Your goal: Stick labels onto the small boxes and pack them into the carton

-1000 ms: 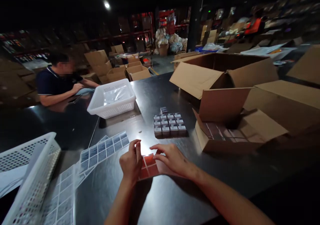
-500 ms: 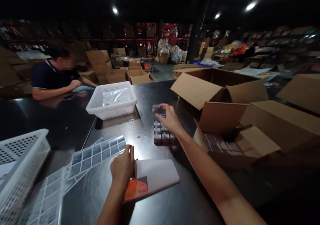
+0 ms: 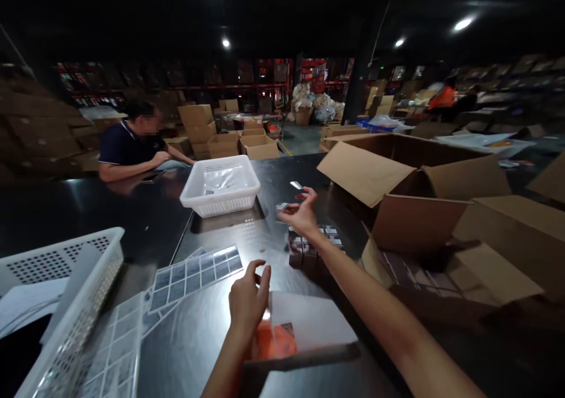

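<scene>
My right hand reaches out over a block of small dark boxes on the black table and grips one small box at its fingertips. My left hand is close to me at the left edge of a white sticker sheet with orange stickers on its underside. The sheet is raised off the table and the hand's fingers are spread upward; its grip is partly hidden. A small shiny piece lies on the table just beyond my right hand.
An open carton of more small boxes stands at the right, larger open cartons behind it. A white basket sits mid-table, another at the near left. Grey label sheets lie beside my left hand. A seated person is across the table.
My right hand left the sticker sheet, reached to the small boxes and lifted one. My left hand stayed with the sheet, which flipped up white side showing. The view shifted left.
</scene>
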Available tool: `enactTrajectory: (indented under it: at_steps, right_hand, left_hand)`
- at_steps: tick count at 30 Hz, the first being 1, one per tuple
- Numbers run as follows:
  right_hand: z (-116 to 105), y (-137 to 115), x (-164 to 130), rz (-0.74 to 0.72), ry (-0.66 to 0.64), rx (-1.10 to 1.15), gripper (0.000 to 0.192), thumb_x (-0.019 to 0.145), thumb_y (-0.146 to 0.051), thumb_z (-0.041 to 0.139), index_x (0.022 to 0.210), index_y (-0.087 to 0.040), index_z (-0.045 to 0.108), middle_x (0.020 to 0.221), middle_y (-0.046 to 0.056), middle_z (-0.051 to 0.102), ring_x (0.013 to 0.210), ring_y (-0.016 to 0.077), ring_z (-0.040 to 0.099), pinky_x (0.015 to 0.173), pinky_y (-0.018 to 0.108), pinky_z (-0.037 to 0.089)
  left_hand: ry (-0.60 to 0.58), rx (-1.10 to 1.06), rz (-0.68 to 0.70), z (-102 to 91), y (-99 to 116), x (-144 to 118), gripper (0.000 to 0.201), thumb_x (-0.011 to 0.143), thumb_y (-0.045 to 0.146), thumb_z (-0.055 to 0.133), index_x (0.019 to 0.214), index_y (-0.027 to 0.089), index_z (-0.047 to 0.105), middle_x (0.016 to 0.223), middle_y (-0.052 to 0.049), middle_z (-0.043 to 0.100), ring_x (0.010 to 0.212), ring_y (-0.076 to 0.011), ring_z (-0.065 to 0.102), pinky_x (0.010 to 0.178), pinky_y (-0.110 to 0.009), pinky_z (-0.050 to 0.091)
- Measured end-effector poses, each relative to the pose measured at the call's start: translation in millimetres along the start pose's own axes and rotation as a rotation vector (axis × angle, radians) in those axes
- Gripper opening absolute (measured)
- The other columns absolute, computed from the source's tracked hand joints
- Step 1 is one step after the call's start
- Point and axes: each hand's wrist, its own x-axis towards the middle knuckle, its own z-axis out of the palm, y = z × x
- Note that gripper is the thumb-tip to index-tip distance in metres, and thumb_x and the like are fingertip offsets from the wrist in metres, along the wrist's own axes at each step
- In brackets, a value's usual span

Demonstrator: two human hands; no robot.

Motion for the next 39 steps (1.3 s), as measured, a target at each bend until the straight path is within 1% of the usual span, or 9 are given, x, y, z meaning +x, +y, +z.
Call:
enactTrajectory:
  at_steps: [2,5,10,15,17,22,27,33,39]
  right_hand:
    - [4,-2,-41,-0.267,0.024,0.208,0.087,0.067,-0.026,0.082,0.129,-0.029,0.021,0.131,0.01,0.046,0.096,0.018,0.069,0.081,0.035,0.061]
    - [2,0,-99,-0.601,0.069,0.387,0.069,0.07,-0.021,0.078,0.112,-0.031,0.024,0.118,0.006,0.052,0.11,0.0244,0.064,0.082,0.041,0.061]
    - [-36,1,-139,-0.692,0.049,0.365,0.063,0.07,-0.018,0.078,0.102,-0.032,0.025,0.119,0.005,0.048,0.104,0.0236,0.066,0.079,0.041,0.06]
    - [-92,-10,-143,-0.345,-0.118,0.515,0.05,0.079,-0.043,0.077,0.107,-0.031,0.037,0.129,0.009,0.05,0.126,0.026,0.056,0.105,0.048,0.05]
    - [-104,-12,-144,-0.172,-0.124,0.648,0.038,0.084,-0.049,0.073,0.099,-0.029,0.044,0.115,0.005,0.059,0.116,0.0225,0.062,0.101,0.044,0.051]
    - [-113,-7,-146,0.132,-0.24,0.78,0.038,0.077,-0.052,0.079,0.083,-0.023,0.055,0.085,0.0,0.065,0.08,0.0151,0.064,0.08,0.032,0.053]
    - [-118,0,-151,0.301,-0.433,0.821,0.036,0.072,-0.041,0.084,0.091,-0.021,0.061,0.078,-0.003,0.064,0.071,0.0114,0.061,0.073,0.028,0.05]
    - [-109,3,-160,0.417,-0.414,0.827,0.06,0.069,-0.031,0.086,0.113,-0.024,0.046,0.069,-0.007,0.062,0.096,0.0182,0.065,0.08,0.03,0.052]
    - [-105,2,-162,0.446,-0.418,0.768,0.059,0.071,-0.03,0.082,0.112,-0.025,0.041,0.074,-0.008,0.065,0.065,0.0113,0.061,0.059,0.023,0.045]
  left_hand:
    - [-0.009,-0.377,-0.007,-1.2,1,0,0.05,0.084,0.057,0.059,0.116,0.02,0.068,0.082,-0.008,0.076,0.085,-0.0259,0.071,0.077,-0.032,0.047]
    - [-0.084,-0.783,0.007,-2.4,8,-3,0.057,0.07,0.058,0.073,0.108,0.017,0.071,0.092,-0.01,0.077,0.091,-0.0249,0.07,0.079,-0.031,0.051]
    - [-0.092,-0.878,0.01,-0.1,15,-13,0.052,0.066,0.05,0.078,0.104,0.017,0.069,0.1,-0.006,0.074,0.065,-0.0131,0.063,0.059,-0.023,0.047]
    - [-0.042,-0.425,0.22,-4.5,10,-19,0.057,0.064,0.029,0.074,0.119,0.019,0.068,0.069,0.005,0.064,0.041,-0.0038,0.031,0.042,-0.019,0.023]
    - [-0.037,-0.278,0.316,-5.4,8,-20,0.059,0.063,0.025,0.069,0.122,0.021,0.068,0.076,0.003,0.068,0.043,-0.0038,0.031,0.043,-0.019,0.027]
    - [-0.036,-0.099,0.445,2.0,4,-21,0.057,0.066,0.028,0.066,0.122,0.023,0.069,0.103,-0.004,0.076,0.046,-0.0064,0.039,0.045,-0.022,0.038]
    - [-0.1,-0.016,0.476,7.2,1,-24,0.057,0.068,0.03,0.067,0.124,0.023,0.068,0.103,-0.004,0.077,0.059,-0.014,0.059,0.057,-0.026,0.051]
    - [-0.089,0.073,0.531,8.4,2,-28,0.056,0.069,0.027,0.064,0.125,0.024,0.068,0.112,-0.004,0.076,0.069,-0.0169,0.067,0.066,-0.028,0.055]
    - [-0.053,0.102,0.645,10.2,-1,-29,0.055,0.07,0.025,0.066,0.125,0.022,0.067,0.106,-0.004,0.078,0.069,-0.0167,0.069,0.067,-0.028,0.056]
